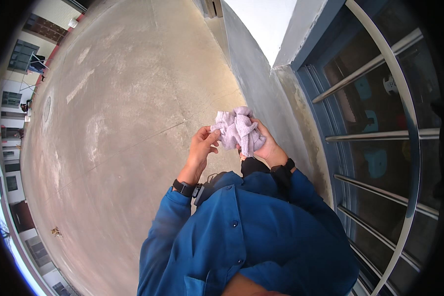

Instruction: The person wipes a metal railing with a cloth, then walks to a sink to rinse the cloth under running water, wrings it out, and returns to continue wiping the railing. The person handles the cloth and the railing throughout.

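Observation:
A crumpled lilac cloth (240,129), bunched into a loose wad, is held up in front of me at waist height. My left hand (204,142) pinches its left edge between thumb and fingers. On the other side, my right hand (268,142) grips the wad from the right and below, with most of its fingers hidden by the cloth. Black bands circle both wrists, below the cuffs of a blue buttoned shirt.
To the right, metal bars (370,136) cross a blue-framed window (318,122), with plastic stools (375,162) behind them. A grey-and-white wall (251,66) rises beside me. Concrete ground (125,111) spreads left towards low buildings; a small animal (56,232) is at lower left.

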The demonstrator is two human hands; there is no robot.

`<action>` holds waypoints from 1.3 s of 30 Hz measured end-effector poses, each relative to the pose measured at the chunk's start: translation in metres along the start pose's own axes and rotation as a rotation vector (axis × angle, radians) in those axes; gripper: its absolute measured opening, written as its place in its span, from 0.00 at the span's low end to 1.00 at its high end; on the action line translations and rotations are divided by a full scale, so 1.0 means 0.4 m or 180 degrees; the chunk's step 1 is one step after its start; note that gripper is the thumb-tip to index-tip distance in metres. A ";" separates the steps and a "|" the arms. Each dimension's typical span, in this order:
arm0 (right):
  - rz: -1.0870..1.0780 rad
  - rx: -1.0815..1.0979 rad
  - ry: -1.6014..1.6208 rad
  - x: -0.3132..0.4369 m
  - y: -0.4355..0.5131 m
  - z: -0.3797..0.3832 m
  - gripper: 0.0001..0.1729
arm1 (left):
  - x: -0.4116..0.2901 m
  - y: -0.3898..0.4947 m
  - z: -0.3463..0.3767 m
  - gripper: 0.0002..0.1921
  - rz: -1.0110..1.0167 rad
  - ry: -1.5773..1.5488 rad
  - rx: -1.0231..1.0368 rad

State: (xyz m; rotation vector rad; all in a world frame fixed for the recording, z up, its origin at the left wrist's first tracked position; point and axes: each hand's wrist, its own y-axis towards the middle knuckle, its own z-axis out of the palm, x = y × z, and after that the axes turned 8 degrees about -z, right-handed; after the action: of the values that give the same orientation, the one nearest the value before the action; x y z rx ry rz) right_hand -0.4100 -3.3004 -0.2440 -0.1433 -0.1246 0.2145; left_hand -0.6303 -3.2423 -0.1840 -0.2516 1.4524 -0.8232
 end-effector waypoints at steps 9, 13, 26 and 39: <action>0.0767 -0.0362 -0.0173 0.046 0.530 0.013 0.23 | -0.231 0.263 -0.238 0.09 0.0645 -0.0902 -0.0353; 0.0939 -0.0281 -0.0164 0.059 0.789 -0.004 0.23 | -0.359 0.446 -0.347 0.08 0.0757 -0.1335 -0.0338; -0.0071 -0.1111 -0.0670 0.122 1.486 0.151 0.18 | -0.840 0.987 -0.657 0.24 0.1848 0.1520 -0.0950; 0.0743 -0.0488 -0.2297 0.362 2.296 0.304 0.17 | -1.368 1.574 -0.848 0.08 0.1115 0.1062 -0.0658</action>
State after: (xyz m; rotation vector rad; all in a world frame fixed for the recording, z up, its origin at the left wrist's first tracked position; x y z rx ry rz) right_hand -0.4728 -2.3649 -0.2510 -0.2286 -0.8463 0.4842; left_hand -0.6823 -2.3434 -0.1995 -0.0092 1.8339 -0.4419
